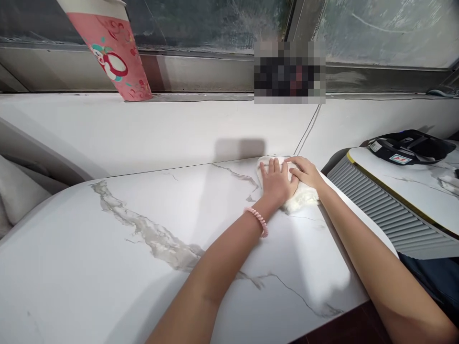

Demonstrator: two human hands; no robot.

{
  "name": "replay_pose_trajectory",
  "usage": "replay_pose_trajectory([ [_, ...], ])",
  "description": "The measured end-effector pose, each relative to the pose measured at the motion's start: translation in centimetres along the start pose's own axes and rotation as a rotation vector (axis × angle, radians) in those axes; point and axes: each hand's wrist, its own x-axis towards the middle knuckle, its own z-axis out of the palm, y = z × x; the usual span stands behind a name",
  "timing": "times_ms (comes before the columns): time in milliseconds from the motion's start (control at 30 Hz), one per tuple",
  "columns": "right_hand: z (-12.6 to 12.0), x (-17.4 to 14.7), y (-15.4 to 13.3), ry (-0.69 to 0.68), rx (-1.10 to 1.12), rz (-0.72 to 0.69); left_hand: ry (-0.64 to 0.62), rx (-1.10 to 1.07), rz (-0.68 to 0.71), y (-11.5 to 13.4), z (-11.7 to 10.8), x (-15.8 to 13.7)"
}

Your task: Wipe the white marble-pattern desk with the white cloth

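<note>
A crumpled white cloth (301, 198) lies on the white marble-patterned tabletop (150, 286), close to the wall edge. My left hand (278, 184) presses flat on the cloth with its fingers spread; a pink coiled band (258, 220) circles that wrist. Beside it, my right hand (305, 173) rests on the cloth's far right part, fingers stretched towards the left hand. Its thumb side is close to the left hand's thumb. Both palms hide part of the cloth.
A pink paper cup (116, 57) stands on the window ledge at upper left. Something pixelated (289, 72) sits on the ledge, with thin cords (308, 128) hanging below. To the right, a black cap (412, 147) lies on another ribbed-side surface (394, 217). Pale cushions (19, 191) are at left.
</note>
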Motion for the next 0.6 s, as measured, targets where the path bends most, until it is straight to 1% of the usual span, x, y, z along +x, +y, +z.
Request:
replay_pose_trajectory([
  [200, 0.5, 1.8, 1.4, -0.014, -0.007, 0.008, -0.034, 0.013, -0.016, -0.7, 0.1, 2.1],
  [467, 0.7, 3.7, 3.3, -0.036, -0.013, 0.011, -0.054, 0.034, -0.026, -0.9, 0.7, 4.6],
  [600, 0.5, 4.3, 3.9, -0.091, -0.024, -0.007, -0.072, 0.047, -0.034, -0.6, 0.7, 5.2],
])
